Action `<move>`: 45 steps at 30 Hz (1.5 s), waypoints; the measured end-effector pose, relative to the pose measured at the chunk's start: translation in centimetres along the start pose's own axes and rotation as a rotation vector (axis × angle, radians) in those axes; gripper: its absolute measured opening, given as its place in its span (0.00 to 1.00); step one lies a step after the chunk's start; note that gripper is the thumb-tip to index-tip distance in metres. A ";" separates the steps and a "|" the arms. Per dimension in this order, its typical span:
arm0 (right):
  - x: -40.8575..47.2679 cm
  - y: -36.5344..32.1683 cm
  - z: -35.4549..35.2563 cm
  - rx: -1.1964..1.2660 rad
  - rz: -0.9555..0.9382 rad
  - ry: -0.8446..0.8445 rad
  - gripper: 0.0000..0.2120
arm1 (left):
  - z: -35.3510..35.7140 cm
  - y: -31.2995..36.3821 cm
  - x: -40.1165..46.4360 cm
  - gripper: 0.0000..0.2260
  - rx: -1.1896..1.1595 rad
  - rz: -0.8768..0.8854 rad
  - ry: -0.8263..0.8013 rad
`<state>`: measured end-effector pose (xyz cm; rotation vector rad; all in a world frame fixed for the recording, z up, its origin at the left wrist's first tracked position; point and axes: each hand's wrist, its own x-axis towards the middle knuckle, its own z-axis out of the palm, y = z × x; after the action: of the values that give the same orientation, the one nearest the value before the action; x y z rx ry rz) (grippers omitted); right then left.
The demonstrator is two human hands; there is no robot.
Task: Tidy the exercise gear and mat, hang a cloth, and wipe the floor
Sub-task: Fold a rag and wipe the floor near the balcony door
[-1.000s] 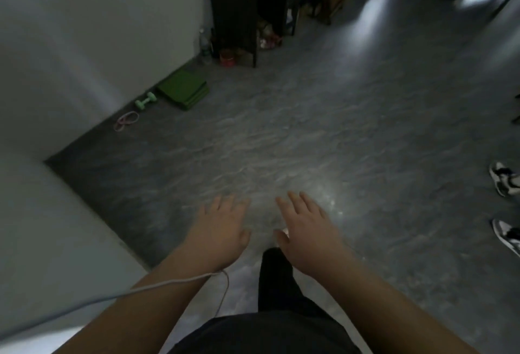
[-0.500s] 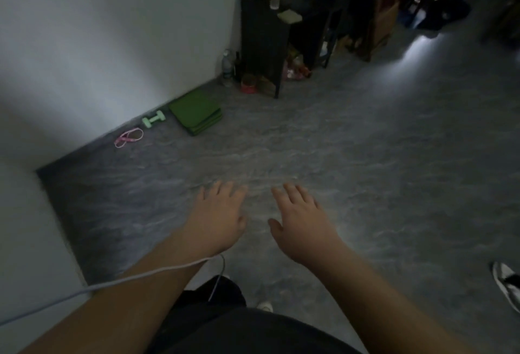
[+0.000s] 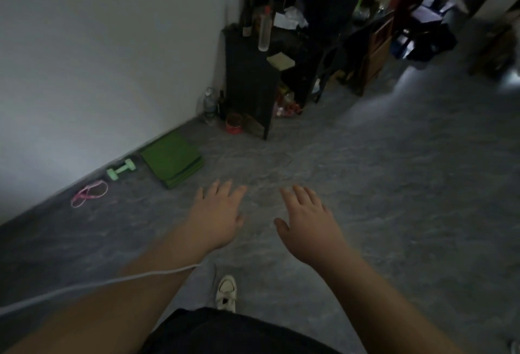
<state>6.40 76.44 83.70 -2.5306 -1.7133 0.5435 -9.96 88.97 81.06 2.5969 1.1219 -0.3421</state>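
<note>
A folded green mat (image 3: 172,158) lies on the grey floor against the white wall. Left of it sit a pale green dumbbell (image 3: 121,169) and a pink band (image 3: 89,193), both near the wall. My left hand (image 3: 218,214) and my right hand (image 3: 306,222) are stretched out in front of me, palms down, fingers straight, holding nothing. Both hover above the floor, short of the mat. No cloth is recognisable in this dim view.
A black shelf unit (image 3: 250,80) with bottles on top stands at the wall beyond the mat, with a water bottle (image 3: 209,105) and a red container (image 3: 234,124) at its foot. More dark furniture fills the far right. My white shoe (image 3: 226,291) shows below.
The view has advanced toward the wall; the mat, dumbbell and band appear larger and closer. Both hands stay open and outstretched. My white shoe has come into view.
</note>
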 end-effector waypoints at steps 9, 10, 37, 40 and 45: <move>18.0 5.5 -7.7 0.077 0.090 0.055 0.32 | -11.0 -0.4 21.3 0.31 0.078 0.103 0.051; 20.4 6.5 -8.2 0.072 0.089 0.062 0.32 | -11.5 -0.4 23.7 0.31 0.086 0.106 0.047; 83.3 22.0 -18.5 -0.013 0.004 -0.115 0.31 | -21.5 -6.3 82.8 0.30 -0.115 -0.015 -0.122; 89.6 21.7 -17.2 0.037 0.097 -0.215 0.30 | -21.0 -8.4 88.8 0.29 -0.198 0.000 -0.223; 97.8 22.1 -14.7 0.123 0.219 -0.318 0.30 | -19.4 -11.8 96.9 0.29 -0.298 -0.016 -0.363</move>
<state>62.89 158.80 66.68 -2.6722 -1.4301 1.0811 47.99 168.28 65.31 2.1591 0.9811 -0.5747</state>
